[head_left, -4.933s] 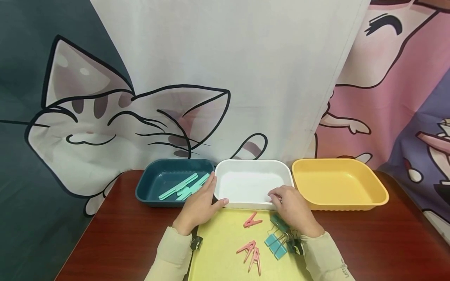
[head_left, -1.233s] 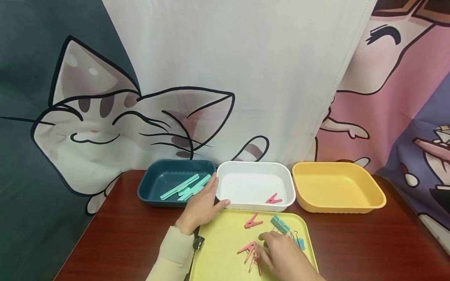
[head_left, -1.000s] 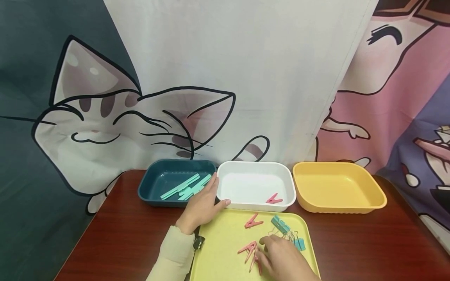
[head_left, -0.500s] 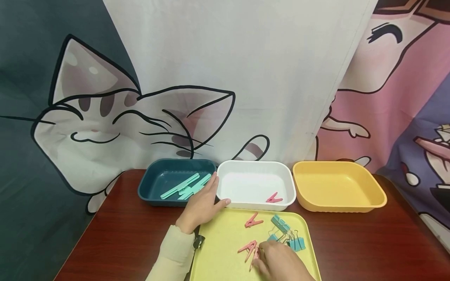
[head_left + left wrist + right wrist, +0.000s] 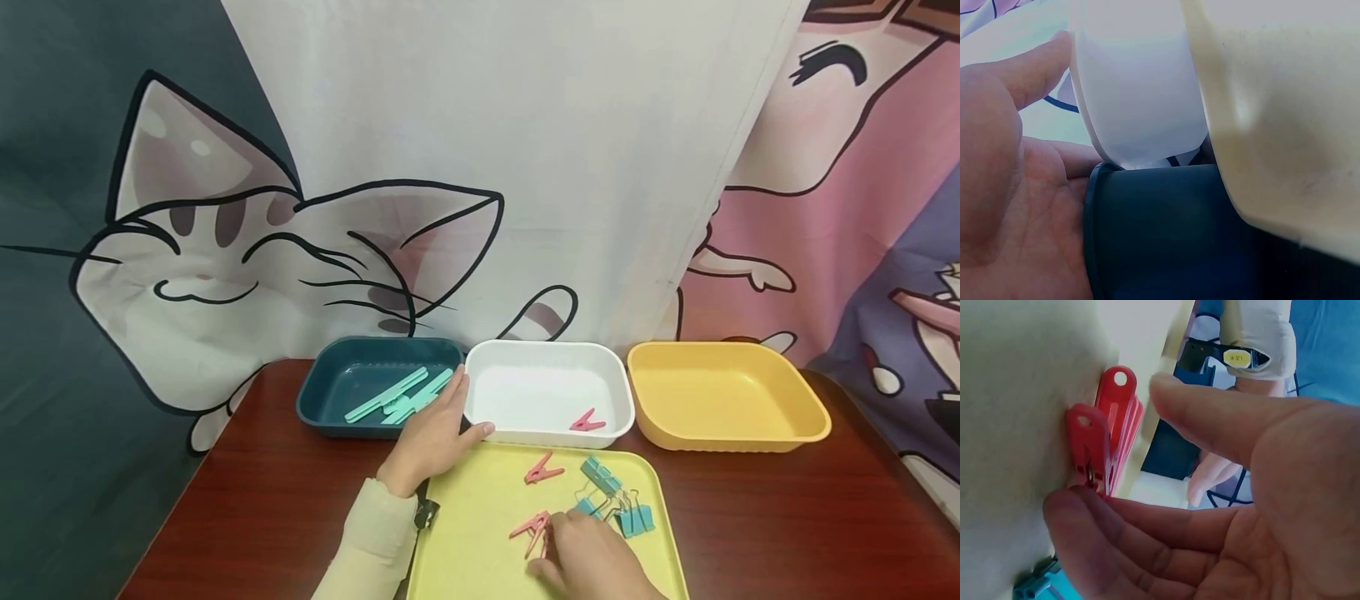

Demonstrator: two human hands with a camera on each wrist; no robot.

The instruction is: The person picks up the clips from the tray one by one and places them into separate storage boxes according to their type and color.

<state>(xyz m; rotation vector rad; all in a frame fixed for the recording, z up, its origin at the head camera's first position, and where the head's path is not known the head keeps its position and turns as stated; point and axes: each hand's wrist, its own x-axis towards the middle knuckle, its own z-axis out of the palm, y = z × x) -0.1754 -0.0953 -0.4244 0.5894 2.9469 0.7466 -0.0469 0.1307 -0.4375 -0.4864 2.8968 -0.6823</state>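
My right hand [image 5: 592,554] reaches down to two pink clothespins [image 5: 536,525] lying together on the yellow tray, and partly covers one of them. In the right wrist view, thumb and fingers stand apart, with the red-looking clothespins [image 5: 1088,434] between them and the fingertips right at the near one. Another pink clothespin [image 5: 542,471] lies farther back on the tray, and one more clothespin [image 5: 587,421] is inside the white bin [image 5: 543,439]. My left hand [image 5: 431,442] rests with straight fingers where the rims of the white and dark teal bins [image 5: 1154,225] meet.
Several teal binder clips [image 5: 636,521] lie on the right of the yellow tray [image 5: 465,533], beside my right hand. Mint sealing clips [image 5: 386,396] lie in the dark teal bin. A yellow bin [image 5: 727,442] stands at the right, with a printed curtain [image 5: 600,167] behind.
The right hand has left the white bin, where a pink clothespin now lies, and moved down to the clothespins on the tray. Lately its thumb has shifted slightly left. The left hand stays put.
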